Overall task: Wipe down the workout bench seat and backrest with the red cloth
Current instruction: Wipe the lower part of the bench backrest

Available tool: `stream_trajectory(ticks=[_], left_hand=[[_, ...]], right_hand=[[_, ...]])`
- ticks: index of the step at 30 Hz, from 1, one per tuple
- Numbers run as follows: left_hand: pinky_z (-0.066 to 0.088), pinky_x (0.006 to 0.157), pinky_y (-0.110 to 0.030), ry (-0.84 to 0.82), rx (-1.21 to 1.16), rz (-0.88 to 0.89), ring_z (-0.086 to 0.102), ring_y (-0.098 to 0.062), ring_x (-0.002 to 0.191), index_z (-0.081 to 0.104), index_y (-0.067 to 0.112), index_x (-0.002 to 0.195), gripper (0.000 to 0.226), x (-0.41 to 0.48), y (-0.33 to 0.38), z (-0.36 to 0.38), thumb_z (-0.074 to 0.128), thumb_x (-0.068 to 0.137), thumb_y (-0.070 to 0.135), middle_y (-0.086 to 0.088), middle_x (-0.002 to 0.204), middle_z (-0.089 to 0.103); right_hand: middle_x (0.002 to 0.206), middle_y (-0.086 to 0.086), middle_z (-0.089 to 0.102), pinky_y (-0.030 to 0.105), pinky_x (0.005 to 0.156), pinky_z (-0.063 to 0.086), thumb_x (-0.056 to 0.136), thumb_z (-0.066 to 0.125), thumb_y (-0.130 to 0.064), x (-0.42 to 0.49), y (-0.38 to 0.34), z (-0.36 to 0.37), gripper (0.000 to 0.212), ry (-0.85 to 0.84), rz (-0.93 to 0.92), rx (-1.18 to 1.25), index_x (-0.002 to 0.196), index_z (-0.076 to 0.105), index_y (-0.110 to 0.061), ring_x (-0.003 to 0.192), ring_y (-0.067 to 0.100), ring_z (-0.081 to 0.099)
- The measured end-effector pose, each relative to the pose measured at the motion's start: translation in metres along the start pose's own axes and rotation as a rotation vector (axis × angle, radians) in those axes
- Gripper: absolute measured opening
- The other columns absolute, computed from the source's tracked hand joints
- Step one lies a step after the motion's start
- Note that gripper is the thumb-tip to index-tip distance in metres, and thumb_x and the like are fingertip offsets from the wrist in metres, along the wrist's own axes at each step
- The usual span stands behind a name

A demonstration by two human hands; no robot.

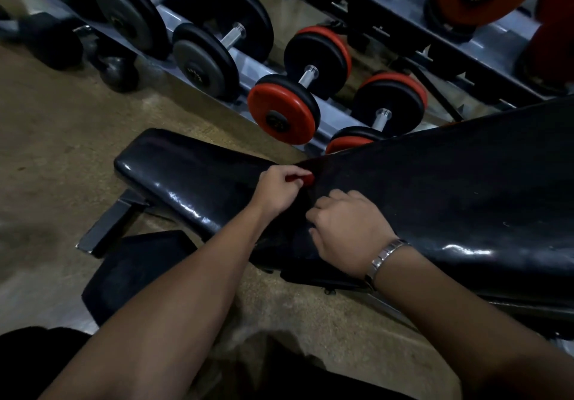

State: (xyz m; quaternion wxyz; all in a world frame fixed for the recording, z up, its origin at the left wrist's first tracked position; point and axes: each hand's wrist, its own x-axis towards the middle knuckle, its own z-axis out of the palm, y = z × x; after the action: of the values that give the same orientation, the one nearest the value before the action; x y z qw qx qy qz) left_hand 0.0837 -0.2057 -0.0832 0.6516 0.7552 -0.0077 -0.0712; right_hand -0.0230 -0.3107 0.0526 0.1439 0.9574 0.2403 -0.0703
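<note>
The red cloth (302,178) was pinched by the left hand (279,188) at the lower end of the backrest (450,197), beside the seat (174,175). The right hand (344,228) was curled on the backrest; whether anything was held could not be told. A flattened cloth and firm, overlapping strokes were judged best.
</note>
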Motion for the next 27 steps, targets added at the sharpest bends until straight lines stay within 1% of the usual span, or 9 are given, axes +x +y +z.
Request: stream_trajectory(ticks=[3, 5, 7, 10, 14, 17, 19, 22, 27], left_hand=[[0.047, 0.104, -0.021, -0.03, -0.072, 0.124, 0.066, -0.009, 0.113, 0.081, 0.017, 0.103, 0.03, -0.029, -0.001, 0.0, 0.067, 0.088, -0.004, 0.0, 0.112, 0.075], [0.046, 0.104, -0.019, -0.059, -0.066, 0.197, 0.066, -0.01, 0.115, 0.081, 0.01, 0.103, 0.029, -0.049, -0.011, -0.011, 0.067, 0.086, -0.01, -0.005, 0.115, 0.074], [0.045, 0.105, -0.015, -0.059, 0.013, 0.196, 0.065, -0.009, 0.116, 0.081, 0.011, 0.104, 0.03, -0.049, -0.017, -0.019, 0.067, 0.087, -0.009, -0.002, 0.118, 0.072], [0.04, 0.101, -0.007, 0.013, 0.067, 0.175, 0.059, -0.009, 0.112, 0.08, 0.009, 0.104, 0.026, -0.04, -0.013, -0.016, 0.068, 0.088, -0.008, 0.0, 0.119, 0.059], [0.05, 0.098, -0.018, 0.11, 0.02, 0.293, 0.067, -0.005, 0.103, 0.08, 0.01, 0.104, 0.027, -0.07, -0.009, 0.0, 0.069, 0.086, -0.008, 0.0, 0.108, 0.07], [0.048, 0.1, -0.016, 0.106, 0.027, 0.269, 0.066, -0.002, 0.108, 0.08, 0.016, 0.105, 0.027, -0.089, -0.019, -0.012, 0.07, 0.088, -0.003, 0.008, 0.108, 0.071], [0.049, 0.1, -0.018, 0.115, 0.074, 0.209, 0.067, -0.003, 0.106, 0.08, 0.019, 0.103, 0.027, -0.08, -0.024, -0.018, 0.07, 0.089, -0.001, 0.01, 0.106, 0.071], [0.051, 0.101, -0.025, 0.12, 0.084, 0.132, 0.066, -0.004, 0.104, 0.079, 0.021, 0.103, 0.026, -0.075, -0.012, -0.012, 0.067, 0.091, 0.001, 0.009, 0.106, 0.07], [0.046, 0.099, -0.012, 0.1, -0.062, 0.159, 0.063, 0.001, 0.109, 0.079, 0.017, 0.104, 0.027, -0.121, -0.009, -0.008, 0.061, 0.094, -0.001, 0.012, 0.109, 0.069]], right_hand=[[0.112, 0.001, 0.065, 0.036, 0.09, 0.037, 0.093, 0.049, -0.03, -0.001, 0.0, 0.0, 0.027, -0.004, 0.0, -0.012, 0.111, 0.067, -0.02, 0.108, 0.024, 0.054], [0.113, 0.001, 0.064, 0.035, 0.09, 0.037, 0.093, 0.049, -0.029, -0.002, 0.0, -0.001, 0.027, -0.011, 0.003, -0.013, 0.111, 0.067, -0.02, 0.108, 0.024, 0.053], [0.111, 0.0, 0.064, 0.035, 0.088, 0.037, 0.093, 0.048, -0.028, -0.003, 0.0, -0.002, 0.025, -0.023, 0.005, -0.014, 0.109, 0.067, -0.02, 0.107, 0.024, 0.054], [0.111, 0.002, 0.065, 0.034, 0.087, 0.038, 0.092, 0.049, -0.023, -0.002, 0.0, -0.003, 0.025, -0.046, 0.004, -0.034, 0.108, 0.068, -0.019, 0.105, 0.025, 0.054], [0.117, 0.001, 0.064, 0.033, 0.091, 0.042, 0.092, 0.048, -0.024, -0.001, 0.0, -0.006, 0.032, -0.065, 0.025, -0.049, 0.119, 0.064, -0.018, 0.109, 0.024, 0.056], [0.116, 0.001, 0.064, 0.033, 0.091, 0.044, 0.093, 0.047, -0.025, -0.004, 0.001, -0.007, 0.028, -0.063, 0.022, -0.05, 0.113, 0.065, -0.019, 0.107, 0.023, 0.056], [0.113, 0.001, 0.065, 0.034, 0.09, 0.044, 0.092, 0.047, -0.023, -0.005, 0.0, -0.007, 0.026, -0.066, 0.023, -0.045, 0.109, 0.066, -0.019, 0.105, 0.024, 0.056], [0.117, 0.001, 0.065, 0.034, 0.093, 0.045, 0.089, 0.049, -0.021, -0.004, 0.0, -0.007, 0.03, -0.088, 0.036, -0.062, 0.114, 0.066, -0.019, 0.108, 0.024, 0.056], [0.116, 0.002, 0.065, 0.034, 0.091, 0.048, 0.087, 0.051, -0.018, -0.001, -0.002, -0.009, 0.029, -0.129, 0.054, -0.078, 0.112, 0.066, -0.017, 0.107, 0.023, 0.057]])
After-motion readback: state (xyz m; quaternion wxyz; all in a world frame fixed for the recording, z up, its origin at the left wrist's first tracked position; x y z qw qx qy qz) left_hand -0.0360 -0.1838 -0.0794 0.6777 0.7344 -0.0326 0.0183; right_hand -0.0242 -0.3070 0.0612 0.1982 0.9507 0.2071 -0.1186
